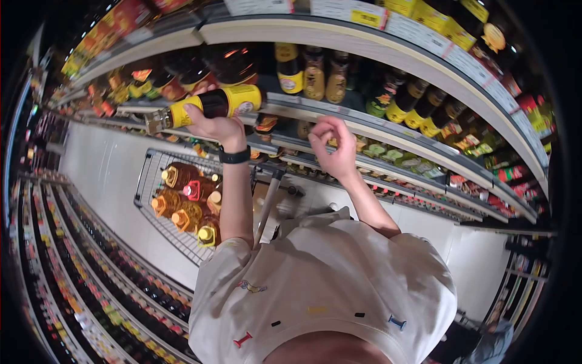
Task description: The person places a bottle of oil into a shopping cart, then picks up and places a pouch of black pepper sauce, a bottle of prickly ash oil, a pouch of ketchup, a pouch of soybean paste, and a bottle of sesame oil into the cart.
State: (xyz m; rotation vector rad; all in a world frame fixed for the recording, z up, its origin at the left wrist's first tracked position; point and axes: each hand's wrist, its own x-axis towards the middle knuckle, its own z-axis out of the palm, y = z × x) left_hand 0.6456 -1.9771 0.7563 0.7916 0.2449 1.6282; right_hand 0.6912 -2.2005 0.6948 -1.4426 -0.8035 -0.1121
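A dark bottle with a yellow label [242, 99] lies tilted sideways in my left hand [213, 126], whose fingers wrap round it; a black band is on that wrist. My right hand [334, 145] is raised in front of the shelf edge, its fingers curled, thumb near the index finger. No object shows in it. Behind it on the shelf stand a dark bottle with a yellow label [289, 70] and two brown-labelled bottles [314, 74].
A wire shopping cart [150, 176] at the left holds several large oil bottles [177, 176]. Shelves of bottles [424, 115] curve round ahead, and more shelves [97, 267] line the lower left. Another person [494, 343] is at the lower right.
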